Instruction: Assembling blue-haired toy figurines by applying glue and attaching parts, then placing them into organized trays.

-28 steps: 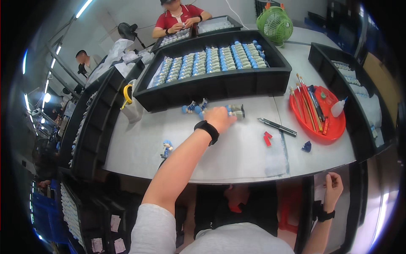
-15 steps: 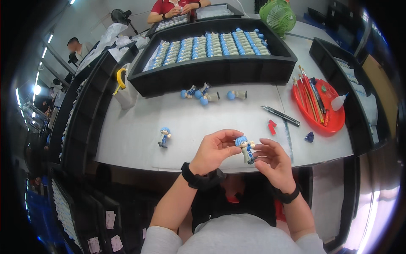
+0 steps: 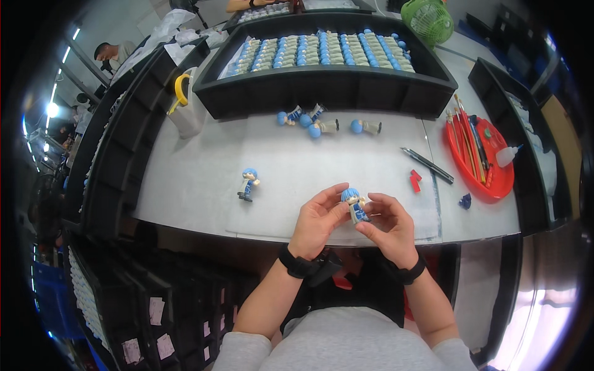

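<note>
A small blue-haired figurine [image 3: 354, 207] in a pale coat with blue clothing is held upright over the near edge of the table. My left hand [image 3: 314, 226] grips its left side between thumb and fingers. On the other side, the thumb and fingertips of my right hand [image 3: 396, 230] close around its lower body. Another blue-haired figurine [image 3: 249, 184] stands on the table to the left of my hands. Farther back, several similar figurines [image 3: 323, 128] lie on their sides in front of a large black tray [image 3: 328, 98].
Rows of figurines fill the tray. At right are a craft knife [image 3: 427, 165], red pieces [image 3: 414, 181], a dark blue piece [image 3: 464, 201] and a red dish [image 3: 495, 190] of brushes. A white holder [image 3: 187, 120] with a yellow-handled tool stands left. A green fan [image 3: 428, 21] is behind.
My right fingers have closed in on the figurine, which has turned to face more toward me. The whole view has shifted, and the co-worker at the far side shows less.
</note>
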Motion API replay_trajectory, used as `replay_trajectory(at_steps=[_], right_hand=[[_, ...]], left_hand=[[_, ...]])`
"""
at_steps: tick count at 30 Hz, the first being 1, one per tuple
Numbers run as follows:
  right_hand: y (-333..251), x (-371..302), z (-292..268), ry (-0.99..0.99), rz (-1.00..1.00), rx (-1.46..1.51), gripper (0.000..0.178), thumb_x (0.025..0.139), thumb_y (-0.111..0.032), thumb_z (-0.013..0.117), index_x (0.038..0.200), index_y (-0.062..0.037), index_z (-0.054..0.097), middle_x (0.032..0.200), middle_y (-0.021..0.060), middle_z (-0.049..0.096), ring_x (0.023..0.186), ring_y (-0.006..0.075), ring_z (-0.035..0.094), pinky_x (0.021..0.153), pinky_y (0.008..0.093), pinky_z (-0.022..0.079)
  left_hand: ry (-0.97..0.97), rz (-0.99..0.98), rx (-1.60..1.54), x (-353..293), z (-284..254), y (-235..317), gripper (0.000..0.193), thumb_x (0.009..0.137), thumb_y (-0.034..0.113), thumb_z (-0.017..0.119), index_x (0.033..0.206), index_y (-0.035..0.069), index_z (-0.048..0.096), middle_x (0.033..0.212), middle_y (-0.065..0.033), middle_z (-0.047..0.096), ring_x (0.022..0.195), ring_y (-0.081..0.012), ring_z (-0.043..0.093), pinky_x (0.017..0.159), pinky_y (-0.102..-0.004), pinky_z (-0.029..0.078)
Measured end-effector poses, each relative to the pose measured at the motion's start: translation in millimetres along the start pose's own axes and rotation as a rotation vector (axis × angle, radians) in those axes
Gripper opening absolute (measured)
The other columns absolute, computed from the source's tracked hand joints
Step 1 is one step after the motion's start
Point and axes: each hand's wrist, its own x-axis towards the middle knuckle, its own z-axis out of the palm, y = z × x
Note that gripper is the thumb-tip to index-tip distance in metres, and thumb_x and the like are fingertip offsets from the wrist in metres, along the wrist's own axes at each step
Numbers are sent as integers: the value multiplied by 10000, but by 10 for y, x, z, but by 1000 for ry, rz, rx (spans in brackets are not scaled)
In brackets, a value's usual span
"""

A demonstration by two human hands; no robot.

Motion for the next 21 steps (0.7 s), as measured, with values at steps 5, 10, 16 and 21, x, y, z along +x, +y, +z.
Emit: replay_trajectory(at_steps=[5, 10, 16, 21], right_hand=[[-6, 10, 38, -68, -33, -89, 529, 692, -53, 726, 1148, 14, 467, 926, 95, 594, 868, 142, 573, 747, 245, 478], [17, -44, -50, -65, -24, 84, 484, 724, -17, 677, 1155, 17, 460, 958, 85, 571, 854, 138, 569, 760, 244, 474], [-297, 106, -26, -252, 94, -262, 333, 769, -79, 640, 1068, 10, 525, 876, 104, 591, 827, 134, 577, 731, 239, 472], [-563, 923, -194, -324, -341, -883, 373, 732, -99, 632, 1070, 18, 523, 945, 173, 588, 880, 288, 567, 744, 333, 465]], left_hand=[[40, 85, 150, -64, 48, 30, 429, 809, -9, 574, 1213, -26, 430, 1118, -110, 524, 1000, -153, 528, 852, -289, 453], [27, 204, 848, -129, 63, 544, 399, 746, 12, 640, 1120, -55, 518, 989, -103, 527, 880, -143, 555, 733, -259, 503], [284, 280, 1709, -36, -433, 1110, 384, 732, 122, 617, 1067, -53, 547, 961, -186, 537, 785, -286, 585, 722, -329, 483], [267, 31, 1968, -40, -522, 1183, 367, 722, 161, 614, 1034, -30, 580, 962, -204, 557, 972, -336, 465, 851, -379, 402]])
